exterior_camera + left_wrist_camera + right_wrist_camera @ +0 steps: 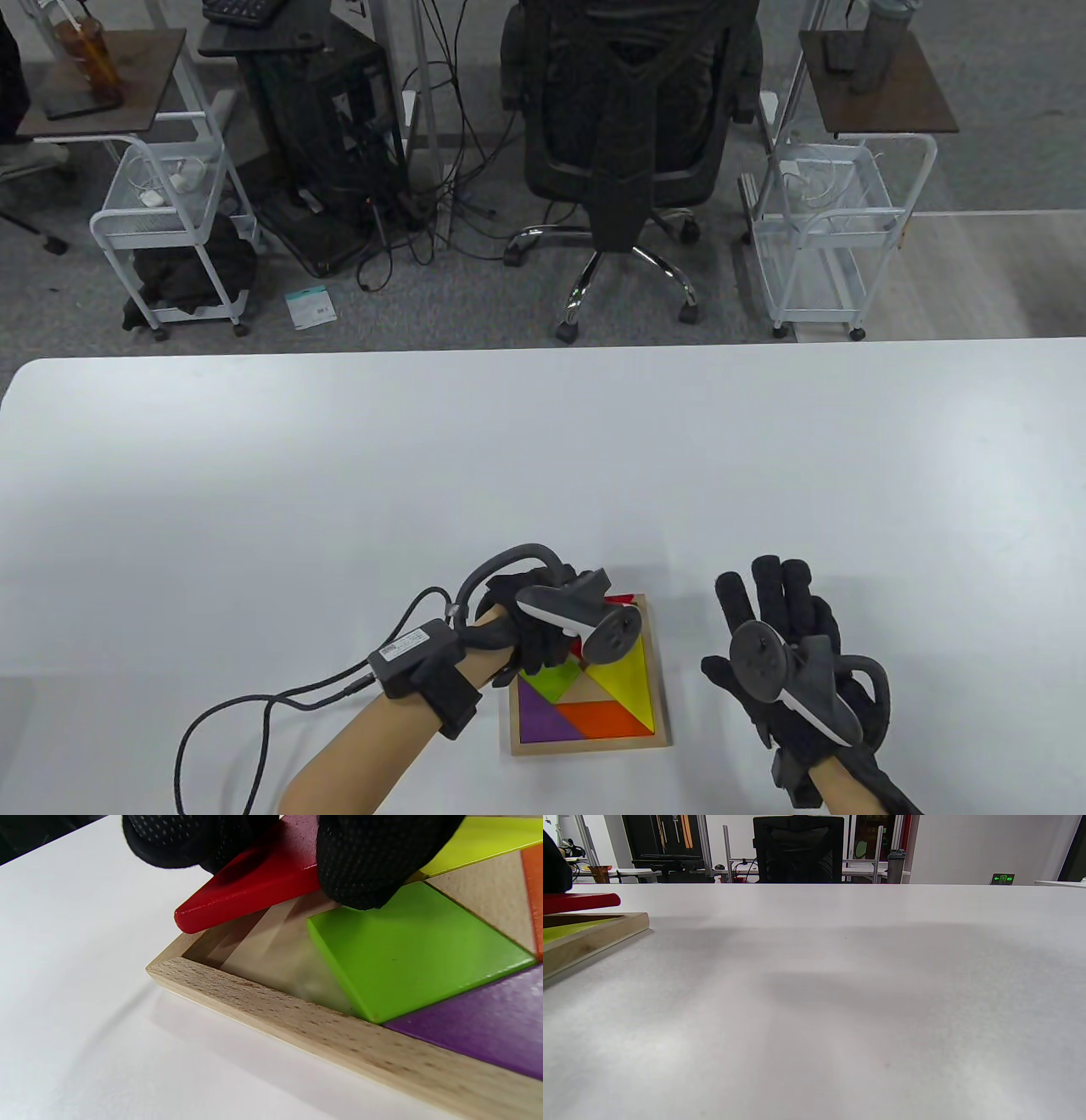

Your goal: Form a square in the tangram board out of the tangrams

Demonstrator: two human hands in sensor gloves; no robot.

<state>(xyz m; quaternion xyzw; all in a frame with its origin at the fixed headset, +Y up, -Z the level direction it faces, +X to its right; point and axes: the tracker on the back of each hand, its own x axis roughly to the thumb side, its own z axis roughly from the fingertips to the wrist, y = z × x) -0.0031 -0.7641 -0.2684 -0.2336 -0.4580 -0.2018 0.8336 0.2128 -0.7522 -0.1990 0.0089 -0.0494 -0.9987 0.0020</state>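
**Red triangle held tilted over the last gap in the board**

The left hand (530,624) pinches the red triangle (258,878) between curled gloved fingers (360,861), holding it tilted above the uncovered corner of the tangram board (657,679), one point jutting past the wooden frame. Below it the bare wood floor of the board shows. Already lying flat inside are the green piece (407,950), the purple triangle (479,1022), the yellow triangle (624,683), the orange piece (612,720) and a plain wood-coloured piece (483,895), all fitted edge to edge. The board rests on the white table (339,475) near the person's edge. The right hand (785,654) lies just right of the board, apart from it, fingers straight and spread, holding nothing
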